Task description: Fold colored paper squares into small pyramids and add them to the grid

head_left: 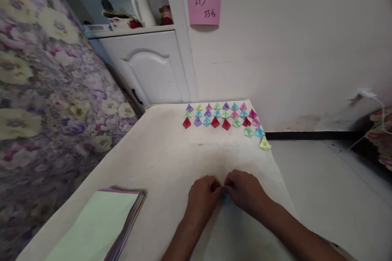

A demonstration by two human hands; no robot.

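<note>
My left hand [202, 196] and my right hand [246, 189] meet fingertip to fingertip over the near part of the table. Both are closed in a pinch. Between and just below them shows a small bluish piece of paper [226, 199], dim and mostly covered by the fingers, so its folds cannot be made out. Further back, small folded paper pieces [215, 122] in red, blue, green, purple, pink and yellow stand in rows along the far edge. A yellow folded piece [265, 144] sits closest to the right edge.
A stack of coloured paper [94, 220], pale green on top, lies at the front left of the cream-covered table [159, 151]. A flowered curtain [61, 89] hangs on the left. Behind are a white cabinet [150, 69] and a wall with a pink note [204, 0].
</note>
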